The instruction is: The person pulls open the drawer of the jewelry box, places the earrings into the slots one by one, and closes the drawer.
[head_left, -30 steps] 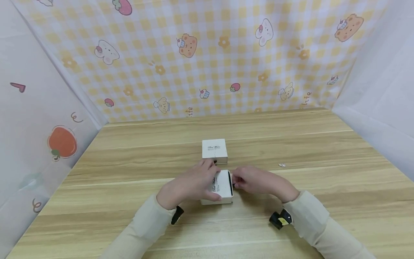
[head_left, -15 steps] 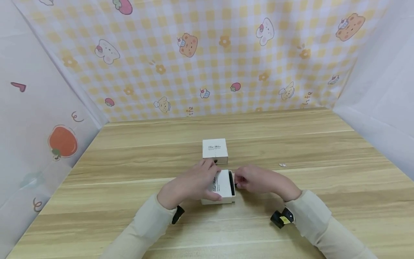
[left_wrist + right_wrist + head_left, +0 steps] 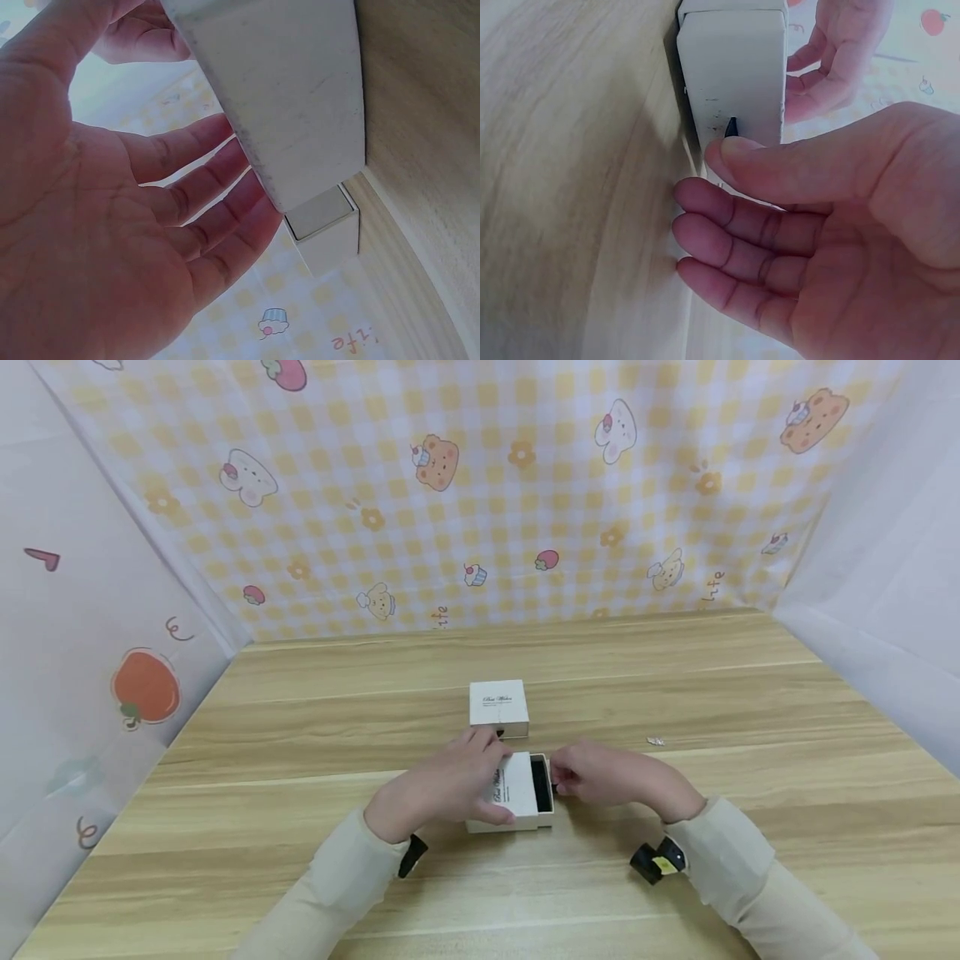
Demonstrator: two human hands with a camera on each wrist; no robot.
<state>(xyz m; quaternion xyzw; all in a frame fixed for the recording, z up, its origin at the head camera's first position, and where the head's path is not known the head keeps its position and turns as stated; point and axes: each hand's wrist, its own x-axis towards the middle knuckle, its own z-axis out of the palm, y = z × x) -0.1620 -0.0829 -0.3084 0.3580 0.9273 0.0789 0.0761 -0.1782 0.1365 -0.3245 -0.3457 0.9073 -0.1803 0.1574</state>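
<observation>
A small white drawer-style gift box [image 3: 517,789] with "Best Wishes" print lies on the table. My left hand [image 3: 442,789] grips its outer sleeve, thumb at the near edge and fingers over the far edge. In the left wrist view the fingertips [image 3: 259,206] touch the box edge. The white drawer [image 3: 545,820] with its black lining sticks partly out on the right side. My right hand [image 3: 603,777] pinches the short black pull tab [image 3: 732,126] on the drawer's front between thumb and index finger. The other right fingers are loosely curled, close to the tabletop.
Just behind stands a second white "Best Wishes" box [image 3: 498,702], closed, its dark tab facing forward. A tiny silvery scrap [image 3: 656,742] lies to the right on the wooden table [image 3: 337,710]. A checked yellow cloth [image 3: 495,510] hangs along the back edge.
My right hand has moved slightly to the right, drawing the drawer out of the sleeve, and more of the black lining shows. My left hand has stayed in place on the sleeve.
</observation>
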